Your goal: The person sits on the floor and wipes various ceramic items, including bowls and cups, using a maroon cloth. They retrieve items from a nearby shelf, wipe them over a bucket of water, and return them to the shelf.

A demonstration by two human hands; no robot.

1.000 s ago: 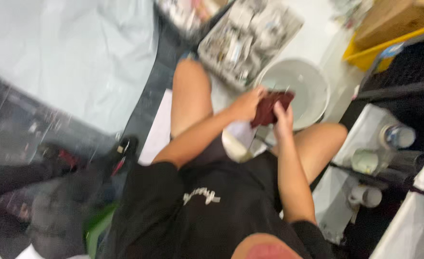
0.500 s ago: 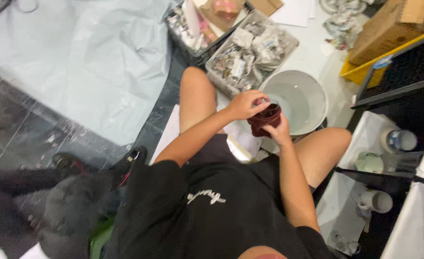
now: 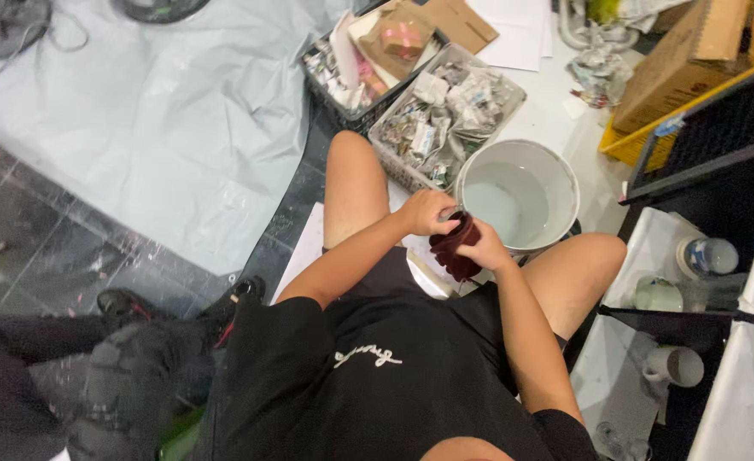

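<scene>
Holding a dark red cloth (image 3: 454,248) near the middle of the frame, both hands are closing on it: the left hand (image 3: 428,212) is gripping its top, the right hand (image 3: 482,252) its side. Just right of it, the white bucket (image 3: 565,175) is standing with water; whether the cloth is wet, I cannot tell.

Brown cardboard box (image 3: 689,60) at top right; small pink-ribboned gift box (image 3: 401,39) in dark basket (image 3: 343,107).
</scene>
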